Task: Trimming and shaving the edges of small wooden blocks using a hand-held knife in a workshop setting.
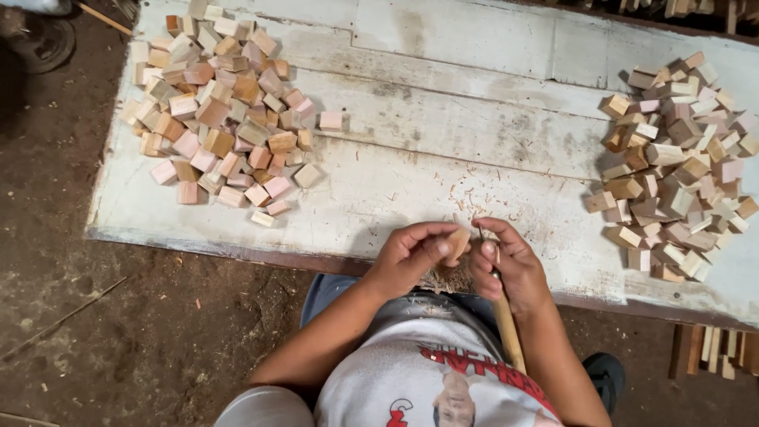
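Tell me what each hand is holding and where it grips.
Left hand pinches a small wooden piece by its edges; right hand grips a wooden-handled tool near the handle's upper end.

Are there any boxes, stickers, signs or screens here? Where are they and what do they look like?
No packages, labels, signs or screens in view.
Shirt print: the only printed thing, on the person's white shirt at the bottom, red lettering with a picture.
Everything else is bare wood: block piles on a worn whitish board.

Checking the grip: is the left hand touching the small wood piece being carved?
Touching. The head view shows the left hand with its fingertips pinched around the small wood piece, no gap between them.
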